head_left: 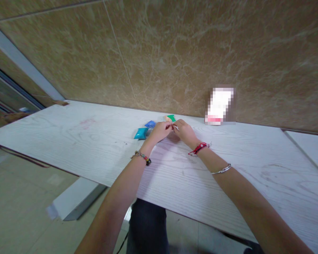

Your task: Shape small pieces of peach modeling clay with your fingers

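My left hand and my right hand meet fingertip to fingertip above the white wood-grain table. Both are pinched closed; whatever lies between the fingertips is too small to make out. Just left of my left hand are a teal packet and a blue packet, small and pillow-shaped. A greyish round item is partly covered by that hand. Behind the fingers, by the wall, a green packet lies beside a peach-coloured one.
A blurred-out bright upright object leans on the brown marbled wall at the right. The white table runs along the wall, with a seam at right. Below its front edge are my dark-clothed leg and a white box-like piece.
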